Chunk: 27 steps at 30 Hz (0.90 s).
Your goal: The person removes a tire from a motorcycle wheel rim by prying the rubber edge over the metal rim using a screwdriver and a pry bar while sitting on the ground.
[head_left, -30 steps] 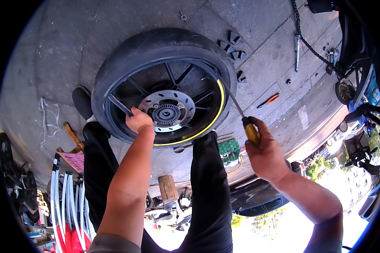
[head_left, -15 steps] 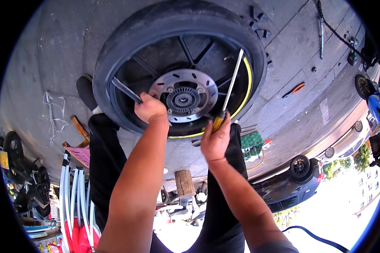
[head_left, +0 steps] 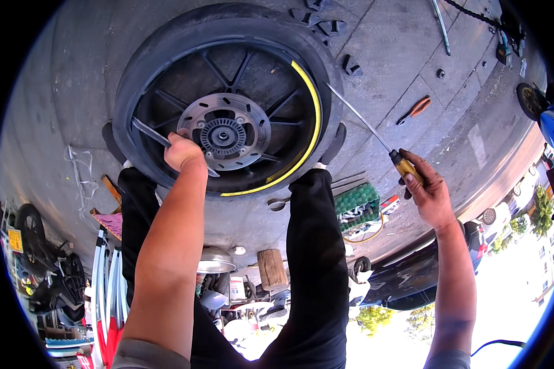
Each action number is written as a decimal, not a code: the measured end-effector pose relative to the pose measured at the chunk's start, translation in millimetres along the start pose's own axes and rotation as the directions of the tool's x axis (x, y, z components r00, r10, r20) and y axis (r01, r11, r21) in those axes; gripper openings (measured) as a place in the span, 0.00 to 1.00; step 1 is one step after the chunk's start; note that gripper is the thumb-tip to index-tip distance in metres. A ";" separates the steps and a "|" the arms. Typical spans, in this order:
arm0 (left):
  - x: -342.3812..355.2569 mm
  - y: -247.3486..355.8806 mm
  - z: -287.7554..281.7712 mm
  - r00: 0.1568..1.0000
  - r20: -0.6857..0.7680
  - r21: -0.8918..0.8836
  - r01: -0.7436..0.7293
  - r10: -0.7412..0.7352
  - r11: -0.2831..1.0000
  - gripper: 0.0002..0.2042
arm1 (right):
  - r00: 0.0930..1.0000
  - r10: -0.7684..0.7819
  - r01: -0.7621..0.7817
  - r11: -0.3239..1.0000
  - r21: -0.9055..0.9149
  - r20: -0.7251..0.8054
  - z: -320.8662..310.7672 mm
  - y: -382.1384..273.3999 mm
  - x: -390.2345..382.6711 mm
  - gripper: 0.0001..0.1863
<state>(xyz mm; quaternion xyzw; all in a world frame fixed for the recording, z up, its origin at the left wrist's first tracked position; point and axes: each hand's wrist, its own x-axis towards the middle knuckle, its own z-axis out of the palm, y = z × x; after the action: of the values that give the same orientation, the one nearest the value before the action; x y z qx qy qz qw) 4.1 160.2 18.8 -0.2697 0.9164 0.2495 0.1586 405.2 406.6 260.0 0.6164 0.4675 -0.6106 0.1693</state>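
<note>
A black motorcycle wheel with its tyre (head_left: 143,61) lies flat in front of me. A slotted brake disc (head_left: 261,126) sits at its hub, and a yellow stripe (head_left: 317,123) curves along the right of the rim. My left hand (head_left: 183,152) is closed round a metal tyre lever (head_left: 149,131), whose far end rests at the left rim edge. Out to the right of the wheel, my right hand (head_left: 429,190) grips a long screwdriver (head_left: 406,166) by its yellow handle. The blade points up and left, its tip close to the tyre's right side.
Orange-handled pliers (head_left: 420,106) and several black pieces (head_left: 352,66) lie on the paving. A green basket (head_left: 358,202) stands beyond my right knee, with a wooden block (head_left: 272,269) nearer the middle. Parked motorcycles (head_left: 37,246) are at the left, a dark car (head_left: 406,277) at the right.
My right hand has swung out to the right with the screwdriver, whose tip has left the rim's inside for the tyre's outer side. The left hand stays on the lever; the view has shifted.
</note>
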 end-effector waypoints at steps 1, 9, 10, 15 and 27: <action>6.0 -2.9 2.1 1.000 0.009 -0.061 0.019 -0.018 0.998 0.21 | 0.998 0.052 -0.052 0.999 -0.012 0.022 -12.6 -12.6 5.9 0.24; 16.5 -17.9 10.1 1.000 0.000 0.042 -0.016 0.016 0.999 0.23 | 0.918 0.249 -0.229 0.968 -0.101 0.307 -93.7 -57.7 128.1 0.23; 18.3 -18.3 13.5 1.000 0.003 0.033 -0.006 0.006 0.999 0.23 | 0.917 0.244 -0.220 0.969 -0.113 0.315 -98.8 -60.6 138.3 0.23; 19.2 -22.6 9.3 0.999 -0.038 0.001 0.036 -0.036 0.999 0.23 | 0.996 0.092 -0.074 0.890 -0.449 0.019 -10.0 -100.9 64.3 0.25; 8.4 -20.5 6.9 0.983 -0.061 -0.050 0.168 -0.171 0.984 0.25 | 0.944 0.326 -0.323 0.945 0.042 -0.058 125.0 -129.5 15.8 0.32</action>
<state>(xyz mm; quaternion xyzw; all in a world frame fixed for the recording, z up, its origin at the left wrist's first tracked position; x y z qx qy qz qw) 10.3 145.5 2.0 -0.3585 0.8890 0.2465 0.1432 226.5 380.5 267.9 0.7069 0.3549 -0.5617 0.2425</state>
